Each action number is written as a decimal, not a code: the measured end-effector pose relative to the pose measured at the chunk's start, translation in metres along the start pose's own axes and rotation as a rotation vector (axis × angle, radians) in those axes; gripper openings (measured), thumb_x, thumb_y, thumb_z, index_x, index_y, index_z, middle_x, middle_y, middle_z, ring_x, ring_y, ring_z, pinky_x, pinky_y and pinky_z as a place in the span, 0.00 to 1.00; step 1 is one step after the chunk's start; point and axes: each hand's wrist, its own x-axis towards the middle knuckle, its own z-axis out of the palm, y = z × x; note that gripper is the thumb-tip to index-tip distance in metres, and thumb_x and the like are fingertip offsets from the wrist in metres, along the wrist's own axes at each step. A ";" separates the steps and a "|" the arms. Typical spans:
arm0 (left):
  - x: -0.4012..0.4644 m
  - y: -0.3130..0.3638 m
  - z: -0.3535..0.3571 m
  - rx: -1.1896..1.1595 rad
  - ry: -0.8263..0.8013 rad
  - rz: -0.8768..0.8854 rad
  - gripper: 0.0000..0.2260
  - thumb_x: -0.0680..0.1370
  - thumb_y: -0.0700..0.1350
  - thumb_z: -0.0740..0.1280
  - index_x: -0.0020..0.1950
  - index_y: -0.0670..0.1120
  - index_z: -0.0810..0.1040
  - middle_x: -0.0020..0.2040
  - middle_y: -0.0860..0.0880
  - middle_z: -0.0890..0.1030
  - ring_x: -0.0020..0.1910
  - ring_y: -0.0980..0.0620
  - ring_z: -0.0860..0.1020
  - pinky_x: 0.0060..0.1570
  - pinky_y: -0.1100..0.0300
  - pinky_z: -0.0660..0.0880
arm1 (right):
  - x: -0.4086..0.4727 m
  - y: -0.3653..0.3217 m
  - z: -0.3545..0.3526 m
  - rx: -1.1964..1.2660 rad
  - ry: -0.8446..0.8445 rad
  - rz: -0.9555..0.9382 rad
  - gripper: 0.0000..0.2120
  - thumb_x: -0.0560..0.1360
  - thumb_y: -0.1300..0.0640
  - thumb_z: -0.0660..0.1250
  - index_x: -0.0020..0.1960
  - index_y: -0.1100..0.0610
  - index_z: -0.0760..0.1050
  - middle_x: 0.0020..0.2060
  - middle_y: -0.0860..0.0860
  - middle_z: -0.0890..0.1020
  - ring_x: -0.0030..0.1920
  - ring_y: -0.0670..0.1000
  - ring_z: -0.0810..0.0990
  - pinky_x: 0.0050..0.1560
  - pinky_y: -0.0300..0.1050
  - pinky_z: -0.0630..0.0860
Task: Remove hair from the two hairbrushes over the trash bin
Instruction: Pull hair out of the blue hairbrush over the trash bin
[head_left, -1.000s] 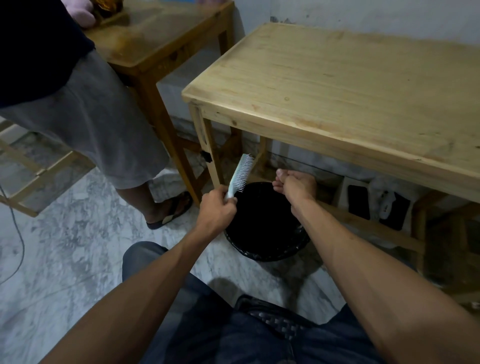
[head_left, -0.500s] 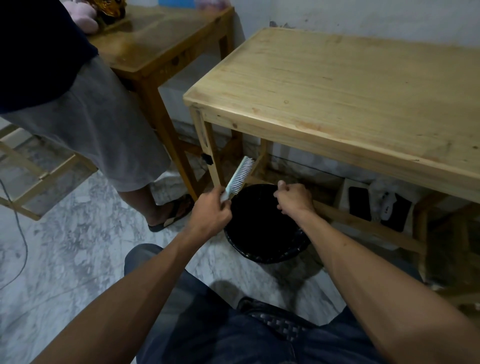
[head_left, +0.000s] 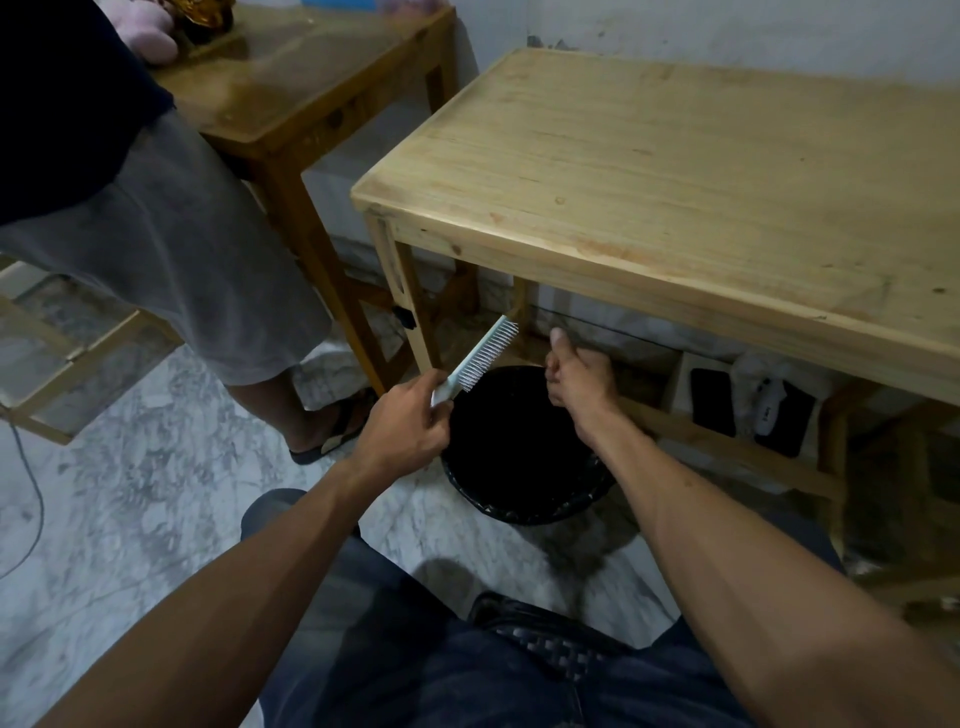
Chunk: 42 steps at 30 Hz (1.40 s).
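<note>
Nearest of all, two bare arms are seen reaching forward over dark jeans. Farther out, the left hand (head_left: 410, 421) is closed around the pale handle of a hairbrush (head_left: 480, 359). The brush is held up on a slant. Its long line runs from the left hand, up and away to the right, and its white bristles are turned toward the right hand (head_left: 579, 376).

The right hand is curled almost shut, with the thumb stuck up. Whether any hair is pinched in it cannot be told; it is too small to be seen. A small gap is left between this hand and the bristles, so the brush head lies just to its left.

Under both hands, the black trash bin (head_left: 524, 512) is set on the floor. The brush head and the right hand are both held above its far rim.

The right hand is judged to be the nearer one for the next pull, and only a short reach leftward is needed. A second hairbrush is not seen.

Past the bin, a wooden table (head_left: 675, 197) is stood.
</note>
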 end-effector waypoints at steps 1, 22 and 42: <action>0.000 -0.002 0.001 0.014 0.000 -0.016 0.15 0.77 0.46 0.62 0.61 0.42 0.76 0.45 0.46 0.82 0.35 0.49 0.76 0.31 0.56 0.71 | 0.000 0.001 -0.003 -0.016 0.000 0.001 0.20 0.81 0.43 0.63 0.35 0.54 0.73 0.22 0.44 0.70 0.22 0.44 0.67 0.24 0.38 0.63; -0.003 0.018 -0.019 -0.378 -0.068 -0.260 0.11 0.78 0.43 0.67 0.57 0.42 0.71 0.41 0.44 0.83 0.26 0.45 0.82 0.25 0.54 0.79 | -0.011 -0.036 0.019 -0.122 -0.485 0.136 0.21 0.76 0.45 0.70 0.66 0.52 0.75 0.59 0.53 0.84 0.58 0.54 0.83 0.60 0.54 0.78; -0.013 0.066 -0.114 -0.163 0.108 0.074 0.09 0.71 0.46 0.76 0.47 0.45 0.81 0.38 0.51 0.84 0.35 0.55 0.82 0.36 0.51 0.79 | -0.070 -0.163 0.015 -0.063 -0.394 0.136 0.05 0.80 0.63 0.64 0.53 0.65 0.75 0.39 0.61 0.83 0.38 0.55 0.85 0.35 0.47 0.85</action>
